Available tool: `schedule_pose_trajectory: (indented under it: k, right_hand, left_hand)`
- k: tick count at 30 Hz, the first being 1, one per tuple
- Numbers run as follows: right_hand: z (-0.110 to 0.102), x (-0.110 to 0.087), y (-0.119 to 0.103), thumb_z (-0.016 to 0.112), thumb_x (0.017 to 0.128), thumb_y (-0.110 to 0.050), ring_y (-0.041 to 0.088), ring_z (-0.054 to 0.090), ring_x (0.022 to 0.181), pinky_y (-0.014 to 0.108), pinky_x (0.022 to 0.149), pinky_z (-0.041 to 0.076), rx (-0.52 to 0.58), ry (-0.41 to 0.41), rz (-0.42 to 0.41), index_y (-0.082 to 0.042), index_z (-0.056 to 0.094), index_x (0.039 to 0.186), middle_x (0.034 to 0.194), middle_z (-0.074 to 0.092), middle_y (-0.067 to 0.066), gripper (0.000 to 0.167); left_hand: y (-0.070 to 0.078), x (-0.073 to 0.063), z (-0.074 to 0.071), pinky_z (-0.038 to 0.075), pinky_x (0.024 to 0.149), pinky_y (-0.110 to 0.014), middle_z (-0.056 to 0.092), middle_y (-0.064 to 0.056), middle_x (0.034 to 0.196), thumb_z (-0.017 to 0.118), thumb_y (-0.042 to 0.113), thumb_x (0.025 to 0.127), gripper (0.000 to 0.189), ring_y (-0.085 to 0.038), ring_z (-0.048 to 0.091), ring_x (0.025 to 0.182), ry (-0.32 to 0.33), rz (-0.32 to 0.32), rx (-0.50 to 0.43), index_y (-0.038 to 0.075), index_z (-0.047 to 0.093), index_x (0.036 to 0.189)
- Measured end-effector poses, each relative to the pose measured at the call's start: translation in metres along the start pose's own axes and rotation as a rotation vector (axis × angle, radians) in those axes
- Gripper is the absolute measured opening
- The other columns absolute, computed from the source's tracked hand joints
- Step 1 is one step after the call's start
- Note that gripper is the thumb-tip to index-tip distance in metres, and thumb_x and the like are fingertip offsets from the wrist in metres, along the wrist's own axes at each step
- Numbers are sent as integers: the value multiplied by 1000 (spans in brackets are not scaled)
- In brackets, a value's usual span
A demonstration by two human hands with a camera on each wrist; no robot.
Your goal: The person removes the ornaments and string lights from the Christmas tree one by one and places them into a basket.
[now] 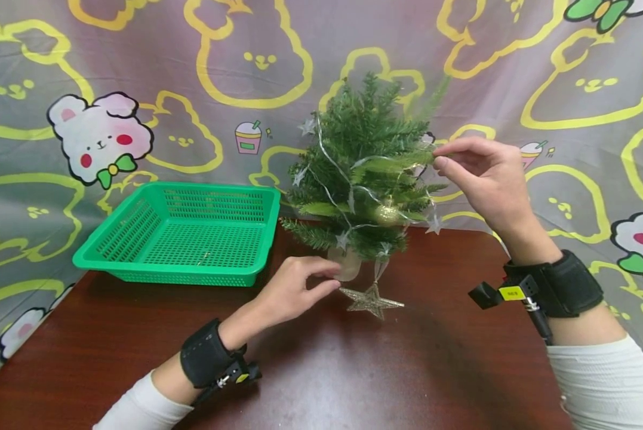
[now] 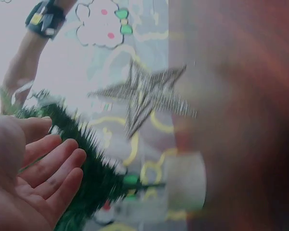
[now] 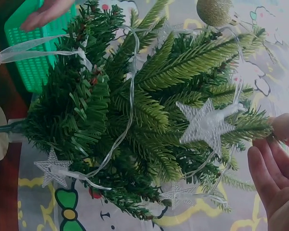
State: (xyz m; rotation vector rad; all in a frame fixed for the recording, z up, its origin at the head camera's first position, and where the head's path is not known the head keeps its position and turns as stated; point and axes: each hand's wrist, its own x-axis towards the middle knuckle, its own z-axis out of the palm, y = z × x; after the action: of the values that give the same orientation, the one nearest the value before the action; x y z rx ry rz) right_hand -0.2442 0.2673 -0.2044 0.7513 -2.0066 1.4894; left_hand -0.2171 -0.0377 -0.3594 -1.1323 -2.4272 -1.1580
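A small artificial Christmas tree (image 1: 375, 119) stands on a pale base (image 1: 348, 267), wound with a clear string of star lights. Between thumb and fingers, my right hand (image 1: 493, 179) pinches a green branch tip (image 3: 260, 129) at the tree's right side. A glittery gold star ornament (image 1: 372, 303) hangs low at the front by a sheer ribbon (image 3: 29, 56). My left hand (image 1: 291, 292) is beside it, fingertips near its left point; the left wrist view shows these fingers loosely extended, apart from the star. A gold ball (image 1: 388, 214) hangs among the branches.
On the left of the dark wooden table (image 1: 321, 382) sits a green plastic basket (image 1: 173, 272), close to the tree's lower branches. A patterned cloth (image 1: 181, 60) hangs right behind the tree and basket.
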Motion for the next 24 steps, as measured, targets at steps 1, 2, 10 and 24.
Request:
schedule_pose_trajectory:
  k: [1, 2, 10, 24]
  right_hand:
    - [0, 0, -1, 69, 87, 3, 9, 71, 79, 16, 75, 54, 10, -1, -4, 9, 71, 100, 90, 72, 0, 14]
    - [1, 1, -1, 69, 87, 4, 9, 70, 79, 16, 75, 54, 25, -1, -5, 9, 71, 100, 90, 72, 0, 14]
    - [3, 3, -4, 69, 86, 6, 9, 70, 77, 15, 74, 55, 71, -13, -6, 10, 71, 98, 90, 72, 1, 13]
    - [-3, -2, -2, 69, 88, 3, 7, 70, 79, 15, 74, 54, -10, -26, 12, 8, 71, 101, 91, 73, 0, 14]
  left_hand:
    - [2, 1, 5, 57, 87, -28, 75, -6, 111, 70, 19, 92, 26, -15, 72, 99, -2, -9, -21, 10, 72, 116]
    - [3, 3, 11, 56, 88, -27, 74, -6, 113, 70, 19, 92, 27, -16, 72, 100, -5, -15, -42, 9, 72, 117]
    - [10, 10, 39, 57, 91, -33, 72, -10, 120, 69, 16, 93, 32, -19, 71, 107, 25, -84, -230, 6, 67, 123]
    - [24, 20, 60, 53, 95, -26, 70, -12, 122, 65, 17, 96, 34, -24, 69, 111, 45, -169, -401, 5, 63, 128]
